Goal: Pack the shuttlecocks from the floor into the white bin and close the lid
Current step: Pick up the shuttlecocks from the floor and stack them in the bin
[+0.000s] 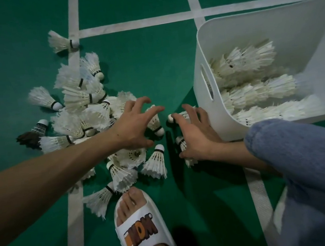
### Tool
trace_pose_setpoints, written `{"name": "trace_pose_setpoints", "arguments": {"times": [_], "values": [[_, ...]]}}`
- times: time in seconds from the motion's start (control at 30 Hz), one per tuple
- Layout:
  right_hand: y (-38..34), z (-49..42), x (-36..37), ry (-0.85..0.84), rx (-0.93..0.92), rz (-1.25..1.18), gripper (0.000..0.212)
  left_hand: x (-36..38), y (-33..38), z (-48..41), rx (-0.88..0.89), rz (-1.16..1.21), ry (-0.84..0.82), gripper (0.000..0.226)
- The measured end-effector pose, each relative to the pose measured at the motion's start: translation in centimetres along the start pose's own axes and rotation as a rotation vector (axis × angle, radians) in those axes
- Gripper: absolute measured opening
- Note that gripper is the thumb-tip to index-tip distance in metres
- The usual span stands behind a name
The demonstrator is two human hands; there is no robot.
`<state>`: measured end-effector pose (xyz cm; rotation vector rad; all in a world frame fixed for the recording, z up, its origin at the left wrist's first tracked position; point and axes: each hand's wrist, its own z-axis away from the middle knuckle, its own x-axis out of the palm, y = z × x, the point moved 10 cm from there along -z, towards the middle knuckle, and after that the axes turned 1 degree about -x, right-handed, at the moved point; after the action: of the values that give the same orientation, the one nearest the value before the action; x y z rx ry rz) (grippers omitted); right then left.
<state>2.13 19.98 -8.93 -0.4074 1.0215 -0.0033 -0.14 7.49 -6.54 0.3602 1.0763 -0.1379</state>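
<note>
White shuttlecocks [84, 104] lie heaped on the green floor [149, 62] at centre left of the frame, one dark shuttlecock [32, 135] among them. The left hand [135, 126] hovers over the heap, fingers [152, 111] spread wide, holding nothing. The right hand [194, 137] presses down on shuttlecocks just beside the white bin [228, 31] at right, fingers splayed. Stacked shuttlecocks fill the bin's bottom. A slipper [143, 232] stands at lower centre.
</note>
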Motion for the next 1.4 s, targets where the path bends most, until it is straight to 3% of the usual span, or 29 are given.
{"name": "trace_pose_setpoints", "arguments": {"times": [0.1,0.2,0.37,0.5,0.63,0.73,0.9,1.17,1.4], "values": [[-0.3,-0.1,-0.6,0.013,0.012,0.009,0.102,0.5,0.3,-0.2,-0.001,-0.002,-0.040,0.091],[-0.6,0.0,-0.6,-0.014,0.013,0.046,0.106,-0.4,0.9,-0.6,0.028,0.043,0.029,0.077],[-0.5,0.0,-0.5,-0.004,-0.008,0.060,0.107,-1.7,0.6,-0.2,0.026,-0.259,0.169,0.071],[-0.4,-0.1,-0.1,-0.025,-0.020,0.053,0.110,0.0,-0.6,-0.2,-0.023,-0.124,0.034,0.070],[-0.3,-0.2,0.1,-0.064,-0.002,0.037,0.114,0.0,0.8,-0.4,0.043,-0.106,0.075,0.062],[-0.5,-0.3,-0.5,-0.055,-0.020,-0.011,0.107,-0.8,0.7,-0.8,0.005,-0.053,0.120,0.054],[-0.1,-0.1,-0.2,-0.131,-0.053,-0.131,0.095,-0.2,0.2,-0.5,-0.014,0.089,-0.009,0.048],[0.1,-0.2,-1.4,-0.030,-0.029,-0.233,0.084,-2.5,-1.3,0.3,-0.051,0.280,0.083,0.040],[-1.8,0.6,-5.2,0.187,-0.022,-0.466,0.074,-4.6,-3.5,1.0,-0.170,0.459,0.198,0.037]]}}
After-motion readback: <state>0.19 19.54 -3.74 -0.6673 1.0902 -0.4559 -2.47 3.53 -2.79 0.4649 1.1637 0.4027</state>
